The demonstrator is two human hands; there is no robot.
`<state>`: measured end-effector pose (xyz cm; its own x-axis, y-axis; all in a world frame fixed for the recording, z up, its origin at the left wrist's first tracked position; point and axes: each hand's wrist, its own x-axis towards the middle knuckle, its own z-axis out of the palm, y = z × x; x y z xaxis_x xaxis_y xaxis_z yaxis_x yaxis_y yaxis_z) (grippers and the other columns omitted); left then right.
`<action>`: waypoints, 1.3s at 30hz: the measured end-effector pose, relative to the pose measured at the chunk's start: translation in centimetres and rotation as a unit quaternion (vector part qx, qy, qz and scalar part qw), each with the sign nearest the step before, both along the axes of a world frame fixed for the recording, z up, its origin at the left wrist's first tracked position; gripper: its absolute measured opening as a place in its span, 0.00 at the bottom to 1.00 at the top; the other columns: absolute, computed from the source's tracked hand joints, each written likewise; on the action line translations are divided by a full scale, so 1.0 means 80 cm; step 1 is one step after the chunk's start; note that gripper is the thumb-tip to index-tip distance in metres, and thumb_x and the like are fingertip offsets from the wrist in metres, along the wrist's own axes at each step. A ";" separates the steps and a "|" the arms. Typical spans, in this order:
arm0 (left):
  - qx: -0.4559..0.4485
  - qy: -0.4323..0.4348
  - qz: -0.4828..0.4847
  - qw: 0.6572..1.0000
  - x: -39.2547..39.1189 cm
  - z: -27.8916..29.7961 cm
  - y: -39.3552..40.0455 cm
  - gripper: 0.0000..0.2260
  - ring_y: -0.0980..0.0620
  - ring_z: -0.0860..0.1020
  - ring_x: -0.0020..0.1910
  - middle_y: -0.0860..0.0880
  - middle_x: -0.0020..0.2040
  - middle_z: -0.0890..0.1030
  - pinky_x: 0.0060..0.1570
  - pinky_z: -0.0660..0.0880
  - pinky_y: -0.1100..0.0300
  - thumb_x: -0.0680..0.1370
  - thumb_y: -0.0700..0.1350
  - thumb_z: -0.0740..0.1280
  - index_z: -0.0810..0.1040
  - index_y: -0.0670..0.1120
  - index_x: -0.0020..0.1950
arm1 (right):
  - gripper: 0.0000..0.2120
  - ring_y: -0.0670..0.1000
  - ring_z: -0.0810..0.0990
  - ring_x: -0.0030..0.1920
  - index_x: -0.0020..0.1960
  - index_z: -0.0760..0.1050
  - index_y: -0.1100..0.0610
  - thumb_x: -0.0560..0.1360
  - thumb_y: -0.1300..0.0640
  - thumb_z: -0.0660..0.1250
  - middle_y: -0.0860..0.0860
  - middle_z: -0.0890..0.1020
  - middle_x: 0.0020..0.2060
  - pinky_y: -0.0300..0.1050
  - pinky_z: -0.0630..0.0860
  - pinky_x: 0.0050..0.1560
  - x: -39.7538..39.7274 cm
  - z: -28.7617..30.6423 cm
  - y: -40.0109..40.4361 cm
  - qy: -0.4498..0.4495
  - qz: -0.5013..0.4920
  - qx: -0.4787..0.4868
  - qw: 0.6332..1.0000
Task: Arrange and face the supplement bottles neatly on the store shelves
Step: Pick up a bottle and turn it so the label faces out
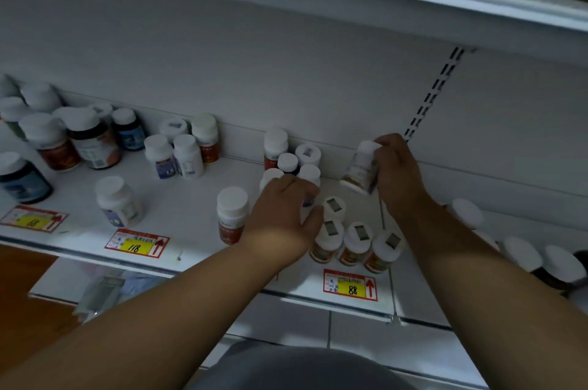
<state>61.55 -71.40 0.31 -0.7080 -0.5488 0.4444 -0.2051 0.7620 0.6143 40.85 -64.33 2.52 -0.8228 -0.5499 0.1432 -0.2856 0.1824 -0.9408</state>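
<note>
Shelf (pixel 197 195): white, with a white back panel and a second shelf edge overhead; supplement bottles stand on it in loose clusters.
Far-left cluster (pixel 63 138): mixed white-capped bottles, some with dark blue labels, some red-brown, not in rows.
Price tags: yellow tag marked 118 (pixel 136 243) lies at the front edge; yellow tag marked 88 (pixel 350 286) sits further right, below the front row.
Single white bottle (pixel 118 201): stands alone near the front, left of centre.
Middle group (pixel 183 147): four white-capped bottles close together, near the back panel.
Orange-label bottle (pixel 231 214): upright, just beside the left hand.
Left hand (pixel 286 214): palm down, fingers curled over a white bottle in the centre cluster; which bottle it clamps is hidden.
Front row (pixel 356 246): three orange-label bottles side by side, caps bearing small stickers.
Right hand (pixel 396 173): closed round a tilted bottle (pixel 361 168), held above the shelf, cap pointing up and left.
Right-end bottles (pixel 521 252): white caps in a row, partly behind the right forearm.
</note>
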 end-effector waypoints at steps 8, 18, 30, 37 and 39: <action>0.227 0.050 -0.052 0.971 0.011 0.019 0.020 0.11 0.67 0.73 0.48 0.57 0.46 0.77 0.43 0.64 0.79 0.75 0.62 0.56 0.75 0.61 0.47 | 0.09 0.55 0.75 0.44 0.44 0.77 0.47 0.69 0.47 0.60 0.51 0.77 0.41 0.58 0.74 0.47 0.074 0.024 0.040 -0.150 0.125 -0.118 0.974; 0.162 0.070 0.006 0.984 0.089 0.006 0.018 0.25 0.55 0.76 0.46 0.48 0.45 0.79 0.48 0.71 0.60 0.79 0.61 0.51 0.79 0.44 0.49 | 0.09 0.48 0.82 0.44 0.45 0.77 0.43 0.69 0.40 0.65 0.44 0.83 0.44 0.52 0.81 0.44 0.155 0.025 0.022 -0.049 0.182 -0.027 0.982; 0.109 0.007 0.163 0.981 0.300 0.000 -0.032 0.25 0.53 0.75 0.50 0.52 0.49 0.76 0.49 0.73 0.51 0.76 0.68 0.52 0.75 0.51 0.54 | 0.06 0.45 0.78 0.39 0.50 0.72 0.42 0.74 0.45 0.63 0.44 0.79 0.43 0.47 0.77 0.41 0.368 0.034 -0.083 0.054 0.410 -0.011 0.910; 0.084 -0.019 0.184 0.979 0.466 0.012 -0.147 0.27 0.54 0.74 0.53 0.53 0.52 0.76 0.53 0.73 0.50 0.74 0.70 0.54 0.75 0.52 0.59 | 0.07 0.48 0.80 0.47 0.51 0.72 0.43 0.74 0.47 0.64 0.50 0.78 0.50 0.45 0.78 0.44 0.528 0.035 -0.198 0.058 0.433 -0.029 0.899; 0.077 -0.027 0.194 0.978 0.509 0.016 -0.178 0.26 0.54 0.73 0.53 0.55 0.52 0.75 0.52 0.73 0.50 0.75 0.70 0.54 0.75 0.53 0.60 | 0.07 0.43 0.79 0.46 0.52 0.73 0.44 0.74 0.48 0.65 0.47 0.79 0.50 0.37 0.76 0.43 0.564 0.037 -0.226 0.054 0.428 -0.032 0.902</action>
<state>102.25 -85.65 1.60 -0.4536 -0.8383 0.3025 -0.4955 0.5193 0.6963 85.98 -82.44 5.46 -0.0798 -0.9648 0.2507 -0.3868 -0.2018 -0.8998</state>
